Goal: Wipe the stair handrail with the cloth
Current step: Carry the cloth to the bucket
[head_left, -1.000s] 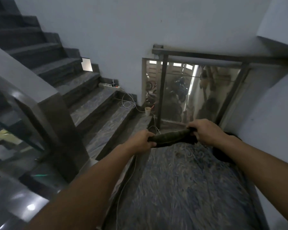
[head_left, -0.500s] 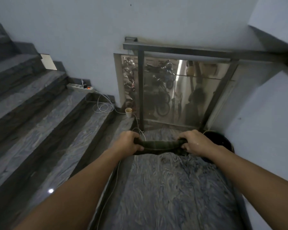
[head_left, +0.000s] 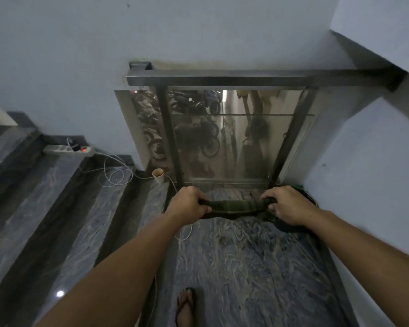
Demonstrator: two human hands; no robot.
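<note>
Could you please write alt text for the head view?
Two bare hands, left hand and right hand, hold a rolled dark cloth stretched between them, short of a metal handrail topping a glass panel. Marbled stairs rise left.

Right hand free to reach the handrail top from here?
Probably not yet: the right hand and left hand both grip the rolled cloth, held apart from the handrail. Nothing blocks the path.

Dark green cloth rolled into a thick horizontal rope, stretched taut, one end in each hand. Dark square-section metal handrail runs level above a glass panel, well beyond the cloth, not touching it.
</note>
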